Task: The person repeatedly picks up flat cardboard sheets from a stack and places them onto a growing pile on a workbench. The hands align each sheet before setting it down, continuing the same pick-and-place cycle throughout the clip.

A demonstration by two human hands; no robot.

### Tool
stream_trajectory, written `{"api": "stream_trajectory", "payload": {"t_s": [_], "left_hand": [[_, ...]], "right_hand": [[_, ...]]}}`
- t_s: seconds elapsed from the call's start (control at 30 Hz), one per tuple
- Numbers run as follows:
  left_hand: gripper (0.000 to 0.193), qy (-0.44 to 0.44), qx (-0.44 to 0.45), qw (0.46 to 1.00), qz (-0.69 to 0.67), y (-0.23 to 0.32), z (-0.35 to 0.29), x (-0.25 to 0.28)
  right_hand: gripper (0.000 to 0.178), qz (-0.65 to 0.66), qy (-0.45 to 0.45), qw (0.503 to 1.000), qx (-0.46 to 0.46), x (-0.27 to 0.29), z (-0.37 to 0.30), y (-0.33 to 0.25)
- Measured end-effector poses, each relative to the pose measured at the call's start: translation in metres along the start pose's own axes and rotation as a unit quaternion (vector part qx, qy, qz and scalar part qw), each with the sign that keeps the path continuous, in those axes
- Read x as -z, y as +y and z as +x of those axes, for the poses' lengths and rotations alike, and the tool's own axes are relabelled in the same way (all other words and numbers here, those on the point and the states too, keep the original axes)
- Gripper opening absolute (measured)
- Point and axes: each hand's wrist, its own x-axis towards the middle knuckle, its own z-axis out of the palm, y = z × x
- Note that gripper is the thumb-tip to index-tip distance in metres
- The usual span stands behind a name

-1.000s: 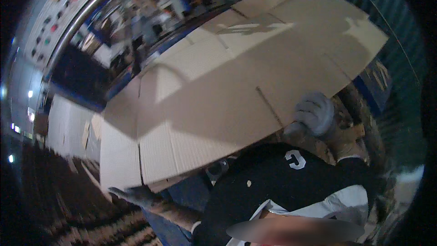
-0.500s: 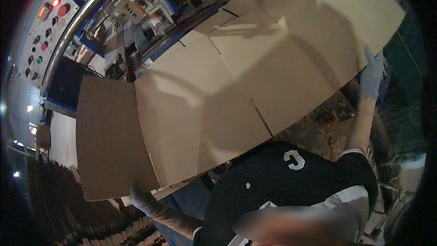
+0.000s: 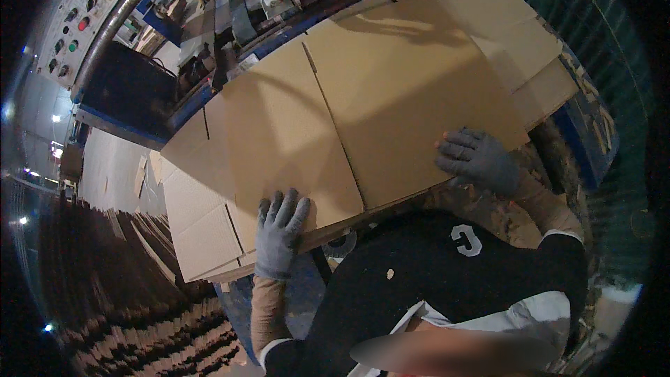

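Observation:
A large brown cardboard box blank lies in front of me, with dark slots and crease lines across it. Its two end panels look folded inward over the middle. Flat on the left panel near the close edge rests my left hand, in a grey glove with its fingers spread. My right hand, gloved too, lies over the near edge of the right panel, fingers stretched out. More cardboard shows beyond the folded part on the left and the right.
Across the far side runs a blue-framed machine. A control panel with buttons and a curved metal rail stand at far left. Stacked cardboard fills the lower left. Cardboard scraps lie on a blue ledge at right.
The raised end panels now lie flat, folded inward. Both hands have left the outer ends and moved inward onto the cardboard, the left one forward and the right one toward me.

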Motion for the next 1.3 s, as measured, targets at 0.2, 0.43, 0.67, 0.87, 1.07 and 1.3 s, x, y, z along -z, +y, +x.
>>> {"api": "stream_trajectory", "payload": {"t_s": [0.2,0.43,0.67,0.87,1.07,1.3], "left_hand": [[0.049,0.001,-0.003,1.000,0.024,-0.016,0.009,0.002],[0.052,0.074,0.036,0.997,0.009,-0.018,0.043,-0.013],[0.062,0.080,0.041,0.995,-0.037,-0.049,0.110,-0.016],[0.059,0.143,0.056,0.986,-0.059,-0.038,0.077,-0.009],[0.053,0.131,0.092,0.986,-0.054,-0.028,0.067,-0.007],[0.049,0.146,0.100,0.980,-0.089,-0.015,0.058,-0.005]], "right_hand": [[0.065,-0.001,-0.052,0.998,-0.025,-0.013,0.008,0.038],[0.084,-0.049,-0.064,0.993,-0.090,-0.015,0.035,0.118],[0.050,0.103,0.085,0.983,-0.126,-0.024,0.082,0.196],[0.036,-0.032,0.119,0.939,-0.321,-0.026,0.145,0.320],[0.048,-0.060,0.020,0.903,-0.426,-0.023,0.193,0.385],[0.057,-0.077,-0.054,0.892,-0.442,-0.029,0.178,0.389]]}}
